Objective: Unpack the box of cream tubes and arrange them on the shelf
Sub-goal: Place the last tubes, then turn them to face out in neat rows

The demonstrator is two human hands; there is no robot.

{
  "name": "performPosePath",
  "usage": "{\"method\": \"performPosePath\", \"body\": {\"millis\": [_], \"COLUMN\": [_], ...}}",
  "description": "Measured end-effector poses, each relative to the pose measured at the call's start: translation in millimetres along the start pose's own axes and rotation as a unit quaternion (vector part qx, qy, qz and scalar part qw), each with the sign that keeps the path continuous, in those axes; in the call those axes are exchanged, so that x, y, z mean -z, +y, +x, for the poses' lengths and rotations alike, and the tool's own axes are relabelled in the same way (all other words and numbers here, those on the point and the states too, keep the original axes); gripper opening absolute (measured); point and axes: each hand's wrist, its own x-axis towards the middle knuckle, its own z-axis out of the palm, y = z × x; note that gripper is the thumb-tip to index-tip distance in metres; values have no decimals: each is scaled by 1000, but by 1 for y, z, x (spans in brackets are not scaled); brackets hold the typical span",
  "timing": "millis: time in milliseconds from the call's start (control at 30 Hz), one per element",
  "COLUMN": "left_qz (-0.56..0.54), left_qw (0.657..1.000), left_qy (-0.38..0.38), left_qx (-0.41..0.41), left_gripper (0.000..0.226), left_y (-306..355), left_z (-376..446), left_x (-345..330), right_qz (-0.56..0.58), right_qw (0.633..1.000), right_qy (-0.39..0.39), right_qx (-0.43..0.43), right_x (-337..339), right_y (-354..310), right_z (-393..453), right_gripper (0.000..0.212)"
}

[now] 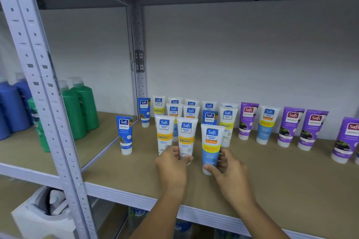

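Several cream tubes stand cap-down on the brown shelf board [272, 170]. My left hand [172, 165] grips the lower part of a white and yellow tube [186, 136] in the front row. Another white and yellow tube [164, 132] stands right beside it on the left. My right hand [225, 169] pinches a white, yellow and blue tube [210, 145] between thumb and fingers, slightly in front of the row. More white tubes [191, 111] fill the rows behind. No box is in view.
Purple tubes [291, 128] line the back right. Two blue tubes [124, 134] stand at the left. Green bottles [81, 108] and blue bottles [11, 106] sit on the neighbouring shelf past the grey upright [48, 103]. A white object [44, 217] lies below.
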Motion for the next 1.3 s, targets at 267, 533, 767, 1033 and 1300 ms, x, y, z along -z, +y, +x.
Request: {"method": "performPosePath", "body": {"millis": [267,533,767,1033,1300], "left_qz": [8,39,83,258,251], "left_qw": [1000,999,960,793,790], "left_qy": [11,13,-194,-469,-475], "left_qx": [-16,-30,-182,-292,-296], "left_gripper": [36,32,28,78,80], "left_y": [-4,-9,2,6,1], "left_z": [4,-3,-26,-2,6], "left_x": [-3,4,36,61,55], "right_qz": [-5,-13,-24,-23,-35], "right_qw": [1000,1000,1000,1000,999], "right_qy": [12,13,18,7,12], "right_qx": [9,9,5,0,5], "right_x": [0,-2,-1,0,-3], "right_y": [2,4,5,7,11], "right_z": [-1,-2,0,7,15], "right_gripper": [48,44,47,46,45]}}
